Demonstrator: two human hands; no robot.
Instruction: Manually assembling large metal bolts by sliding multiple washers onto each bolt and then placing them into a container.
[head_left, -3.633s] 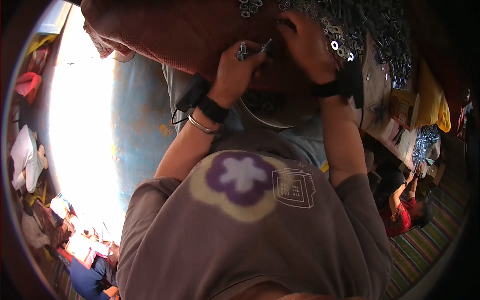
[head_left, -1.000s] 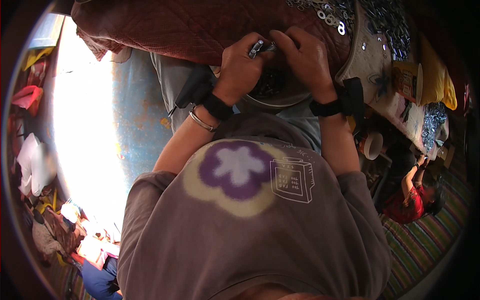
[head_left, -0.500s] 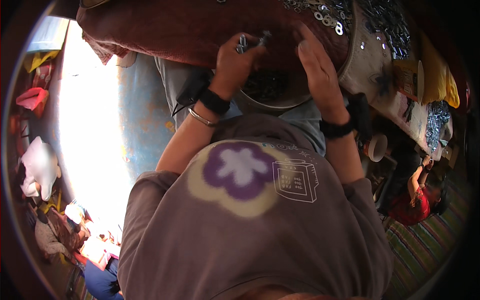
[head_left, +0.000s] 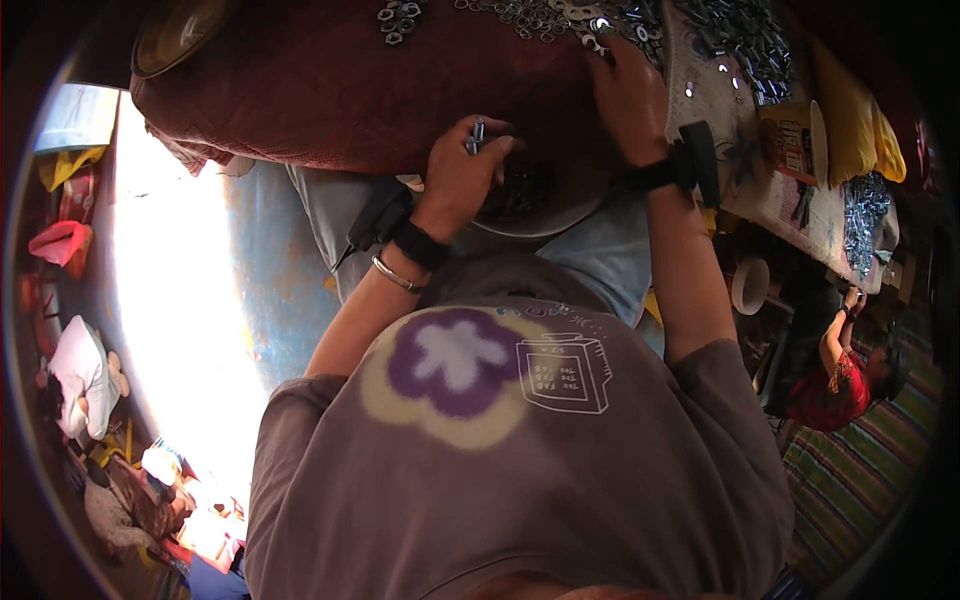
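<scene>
My left hand (head_left: 458, 172) is closed round a short silver metal bolt (head_left: 476, 136), which stands up between its fingers. It hovers over the near edge of a dark red cushion (head_left: 380, 110), just above a bowl (head_left: 540, 232) of dark small parts. Farther off, my right hand (head_left: 633, 105) reaches across the cushion's right side. Its fingertips are bent together at the edge of a pile of flat ring washers (head_left: 545, 20), on a pale washer (head_left: 592, 42). The hand itself hides part of the grip.
Several hex nuts (head_left: 398, 22) lie on the cushion's far side, near a round dish (head_left: 180, 35). At right, a cloth-covered surface (head_left: 690, 120) bears a heap of metal pieces (head_left: 750, 45) and a paper cup (head_left: 795, 140). Another person in red (head_left: 835, 390) works at far right.
My right hand has moved away and up to the washers, from beside the left. The left has drawn slightly nearer, and the bolt end at its fingertips no longer shows. The view has shifted.
</scene>
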